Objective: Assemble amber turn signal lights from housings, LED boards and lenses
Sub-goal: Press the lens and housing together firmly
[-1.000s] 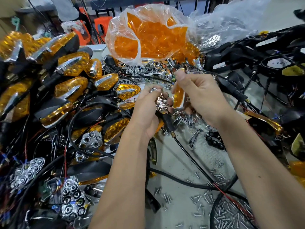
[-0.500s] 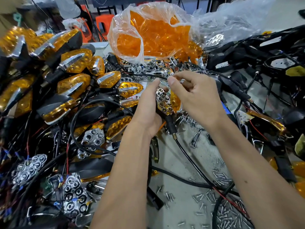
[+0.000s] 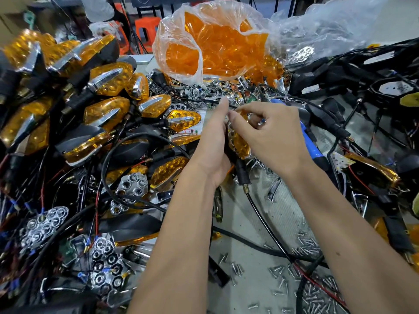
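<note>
My left hand (image 3: 212, 146) grips a black turn signal housing with a chrome honeycomb reflector, its threaded stem (image 3: 242, 173) and black cable hanging below. My right hand (image 3: 269, 134) presses an amber lens (image 3: 240, 142) onto the housing's face, fingertips pinching at the lens's top edge near my left thumb. Most of the housing is hidden between the two hands.
Finished amber signals (image 3: 106, 112) pile up on the left. A plastic bag of amber lenses (image 3: 217, 44) stands at the back. Loose chrome reflectors (image 3: 132, 185) lie lower left, screws (image 3: 310, 288) lower right, black housings and wires (image 3: 371, 75) on the right, a blue-handled tool (image 3: 310, 143) under my right hand.
The amber lens, held apart beside the reflector a second ago, now lies over the reflector's face. My right fingers shifted to the top edge; both hands rose slightly.
</note>
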Demonstrator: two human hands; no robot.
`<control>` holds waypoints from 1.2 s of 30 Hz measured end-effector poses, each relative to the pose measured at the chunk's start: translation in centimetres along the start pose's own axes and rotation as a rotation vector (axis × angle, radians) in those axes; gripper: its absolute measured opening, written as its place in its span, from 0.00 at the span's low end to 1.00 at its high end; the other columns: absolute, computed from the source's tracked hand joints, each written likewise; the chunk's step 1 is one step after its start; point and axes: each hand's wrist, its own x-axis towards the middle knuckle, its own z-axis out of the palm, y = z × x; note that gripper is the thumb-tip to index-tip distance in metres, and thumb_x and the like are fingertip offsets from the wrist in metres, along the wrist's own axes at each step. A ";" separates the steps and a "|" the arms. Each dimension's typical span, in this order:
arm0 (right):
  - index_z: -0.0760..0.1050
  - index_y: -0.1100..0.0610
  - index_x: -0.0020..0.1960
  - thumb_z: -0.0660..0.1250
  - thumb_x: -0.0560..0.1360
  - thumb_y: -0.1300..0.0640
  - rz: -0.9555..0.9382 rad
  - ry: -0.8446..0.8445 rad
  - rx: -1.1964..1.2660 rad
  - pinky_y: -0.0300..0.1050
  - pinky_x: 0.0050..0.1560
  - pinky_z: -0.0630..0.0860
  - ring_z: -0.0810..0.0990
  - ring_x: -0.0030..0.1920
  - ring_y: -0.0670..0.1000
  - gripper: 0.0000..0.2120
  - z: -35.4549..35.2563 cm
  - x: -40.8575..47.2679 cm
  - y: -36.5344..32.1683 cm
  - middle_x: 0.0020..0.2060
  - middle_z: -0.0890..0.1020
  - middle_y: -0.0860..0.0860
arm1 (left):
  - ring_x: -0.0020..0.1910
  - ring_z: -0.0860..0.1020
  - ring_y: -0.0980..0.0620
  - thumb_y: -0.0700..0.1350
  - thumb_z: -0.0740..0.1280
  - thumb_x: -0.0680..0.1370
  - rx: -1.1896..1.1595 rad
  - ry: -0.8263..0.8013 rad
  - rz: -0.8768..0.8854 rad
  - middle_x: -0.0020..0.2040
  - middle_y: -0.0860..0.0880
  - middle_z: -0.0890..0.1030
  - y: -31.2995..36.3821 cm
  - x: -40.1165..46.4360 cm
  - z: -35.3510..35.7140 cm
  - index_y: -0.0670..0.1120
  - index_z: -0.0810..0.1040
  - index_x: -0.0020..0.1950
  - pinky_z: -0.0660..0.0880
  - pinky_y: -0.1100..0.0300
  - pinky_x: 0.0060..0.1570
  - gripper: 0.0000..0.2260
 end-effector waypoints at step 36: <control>0.70 0.56 0.52 0.64 0.82 0.49 0.266 0.265 0.481 0.46 0.40 0.78 0.76 0.39 0.50 0.10 -1.8 0.4 1.8 0.44 0.78 0.67 | 0.39 0.75 0.65 0.70 0.59 0.77 0.753 -0.056 0.354 0.42 0.62 0.78 -2.6 0.3 1.4 0.55 0.74 0.51 0.72 0.60 0.43 0.19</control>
